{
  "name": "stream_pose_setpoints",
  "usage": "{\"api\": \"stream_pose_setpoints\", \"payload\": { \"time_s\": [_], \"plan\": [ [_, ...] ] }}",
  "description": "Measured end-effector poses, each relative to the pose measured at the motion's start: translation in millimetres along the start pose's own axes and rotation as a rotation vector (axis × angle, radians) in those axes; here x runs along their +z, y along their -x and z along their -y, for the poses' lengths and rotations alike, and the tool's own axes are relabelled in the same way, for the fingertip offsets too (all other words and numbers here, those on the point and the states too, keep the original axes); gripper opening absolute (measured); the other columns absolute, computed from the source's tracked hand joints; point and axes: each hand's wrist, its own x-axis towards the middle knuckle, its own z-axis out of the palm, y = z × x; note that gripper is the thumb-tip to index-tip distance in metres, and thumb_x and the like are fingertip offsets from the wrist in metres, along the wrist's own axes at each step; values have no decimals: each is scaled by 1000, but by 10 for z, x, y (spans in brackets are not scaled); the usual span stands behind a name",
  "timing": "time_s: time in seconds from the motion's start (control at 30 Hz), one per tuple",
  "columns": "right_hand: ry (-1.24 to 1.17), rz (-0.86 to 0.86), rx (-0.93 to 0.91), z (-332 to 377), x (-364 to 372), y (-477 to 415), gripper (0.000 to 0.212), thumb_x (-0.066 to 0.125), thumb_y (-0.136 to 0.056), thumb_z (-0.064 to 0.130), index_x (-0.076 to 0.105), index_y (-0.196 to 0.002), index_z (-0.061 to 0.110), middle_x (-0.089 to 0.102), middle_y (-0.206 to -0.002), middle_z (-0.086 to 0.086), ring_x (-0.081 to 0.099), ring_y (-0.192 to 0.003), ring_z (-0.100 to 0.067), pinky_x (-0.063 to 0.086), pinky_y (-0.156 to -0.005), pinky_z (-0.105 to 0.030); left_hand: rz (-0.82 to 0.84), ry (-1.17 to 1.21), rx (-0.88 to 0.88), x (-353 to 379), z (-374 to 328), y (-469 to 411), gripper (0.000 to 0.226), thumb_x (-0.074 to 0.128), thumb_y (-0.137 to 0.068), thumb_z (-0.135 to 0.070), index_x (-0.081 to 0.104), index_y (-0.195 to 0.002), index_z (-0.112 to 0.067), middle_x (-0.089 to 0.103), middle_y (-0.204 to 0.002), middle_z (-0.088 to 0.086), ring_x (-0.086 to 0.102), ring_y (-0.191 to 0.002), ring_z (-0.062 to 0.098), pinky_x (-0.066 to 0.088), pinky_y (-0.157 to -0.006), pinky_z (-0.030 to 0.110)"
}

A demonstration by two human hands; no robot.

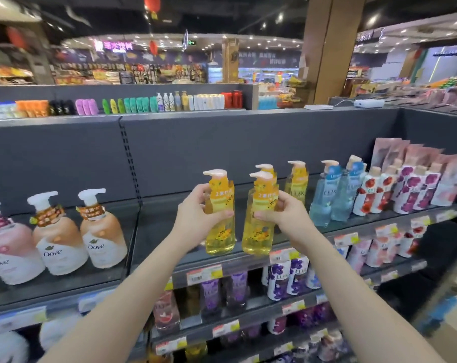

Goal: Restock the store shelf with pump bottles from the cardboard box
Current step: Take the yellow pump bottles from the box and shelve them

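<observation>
A supermarket aisle fills the frame, with lit displays, hanging red lanterns and a brown pillar in the blurred upper background. In the foreground runs a dark grey store shelf (154,242) with a tall back panel and price tags along its front edge.

At centre frame, two bare arms reach up from the bottom edge. The left hand (196,213) is closed around the upper body of a yellow pump bottle (220,226), fingers wrapped over its orange label. The right hand (285,212) grips a second yellow pump bottle (258,231) in the same way, just right of the first. Both bottles stand upright with their bases at the shelf's front edge; whether they rest on it or hang just above it cannot be told. They hold clear golden liquid and carry white pump heads pointing left.

Behind them, further back on the same shelf, stand two more yellow bottles (296,184) of the same kind. To their right are pale blue pump bottles (327,197), then white bottles with red and purple flower prints (395,192), with pink refill pouches (410,155) behind those at the right edge.

At the left of the frame, on the neighbouring shelf section, three rounded Dove pump bottles (101,231) stand in a row, white below and peach or pink above. The lower shelves at the bottom centre hold purple and pink bottles (287,279), mostly blurred.
</observation>
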Motion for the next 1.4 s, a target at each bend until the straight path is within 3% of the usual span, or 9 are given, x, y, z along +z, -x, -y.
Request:
{"api": "stream_pose_setpoints", "payload": {
  "time_s": [0.17, 0.37, 0.5, 0.57, 0.7, 0.87, 1.03, 1.1, 1.4],
  "plan": [
    [-4, 54, 1, -155, -566, -263, 42, 89, -74, 19, 72, -109, 33, 77, -110, 7, 70, -111, -21, 58, -92, -52, -49, 8, -44, 546, -84, -124, 55, 92, -72, -25, 63, -116, -38, 76, -105, -13, 73, -95, 9, 60, -89, 44],
    [-31, 55, -18, -309, -906, -366, 71, 94, -57, 41, 68, -122, 35, 73, -121, 8, 64, -121, -25, 53, -99, -58, -36, -13, -58, 962, -150, -129, 56, 91, -74, -21, 63, -120, -34, 76, -105, -15, 73, -93, 4, 60, -89, 38],
    [-34, 50, -35, -282, -989, -361, 42, 86, -76, 7, 71, -113, 21, 78, -107, 1, 73, -104, -26, 62, -84, -49, -30, -15, -44, 1134, -266, -139, 59, 92, -73, -23, 62, -121, -36, 74, -104, -17, 71, -88, -2, 56, -73, 21],
    [-30, 40, -38, -276, -1020, -350, 39, 83, -78, 0, 72, -111, 18, 78, -105, -1, 74, -100, -26, 63, -80, -48, -25, -13, -41, 1188, -312, -155, 59, 92, -72, -24, 62, -121, -37, 72, -104, -18, 70, -89, -1, 53, -68, 19],
    [-32, 17, -37, -281, -1115, -354, 37, 84, -78, 4, 72, -109, 20, 78, -104, 1, 74, -100, -22, 62, -81, -43, -4, -1, -28, 1244, -365, -140, 57, 92, -73, -23, 63, -120, -37, 73, -105, -17, 70, -94, 4, 58, -83, 29],
    [-28, 35, -31, -412, -1272, -418, 35, 83, -79, 4, 71, -107, 21, 78, -105, 3, 72, -102, -17, 58, -83, -35, -25, -9, -52, 1319, -392, -44, 57, 92, -72, -24, 64, -118, -39, 73, -105, -16, 72, -94, 10, 60, -87, 37],
    [15, 89, -13, -547, -1449, -566, 40, 82, -79, 2, 70, -113, 20, 78, -103, 3, 73, -95, -11, 61, -79, -30, -89, -21, -70, 1405, -460, 25, 56, 92, -74, -21, 63, -120, -34, 73, -104, -14, 71, -87, 0, 54, -72, 14],
    [22, 80, -16, -594, -1507, -621, 42, 83, -79, 4, 69, -115, 21, 77, -105, 4, 73, -96, -11, 60, -76, -28, -107, -31, -81, 1427, -476, 47, 55, 91, -75, -22, 63, -121, -33, 74, -104, -14, 69, -87, -4, 52, -70, 11],
    [5, 82, -32, -719, -1603, -745, 48, 82, -82, 10, 63, -125, 21, 74, -116, 8, 68, -108, -9, 54, -76, -19, -170, -51, -113, 1593, -390, 75, 57, 91, -75, -25, 62, -123, -34, 74, -105, -18, 69, -95, -1, 55, -81, 24]
  ]
}}
